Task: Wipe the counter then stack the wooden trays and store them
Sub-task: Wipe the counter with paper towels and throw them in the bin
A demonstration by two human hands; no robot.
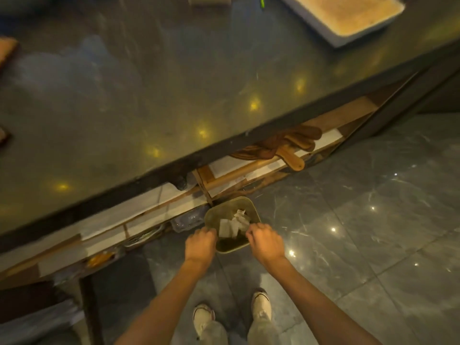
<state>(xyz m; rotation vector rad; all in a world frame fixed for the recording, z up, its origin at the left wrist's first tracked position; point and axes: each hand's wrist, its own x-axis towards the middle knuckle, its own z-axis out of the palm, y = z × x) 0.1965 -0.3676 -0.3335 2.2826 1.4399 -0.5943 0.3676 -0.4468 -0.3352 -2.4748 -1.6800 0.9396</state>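
Note:
Both hands are down at a small olive bin standing on the floor below the counter edge. My left hand grips the bin's left rim and my right hand grips its right rim. Crumpled white paper lies inside the bin. The dark glossy counter fills the upper frame. Wooden boards with handles lie on the open shelf under the counter. A sliver of a wooden tray shows at the counter's far left edge.
A white tray with a tan inside sits at the counter's back right. Shelves under the counter hold white sheets, wooden slats and clear plastic items. Grey tiled floor spreads to the right. My shoes are below.

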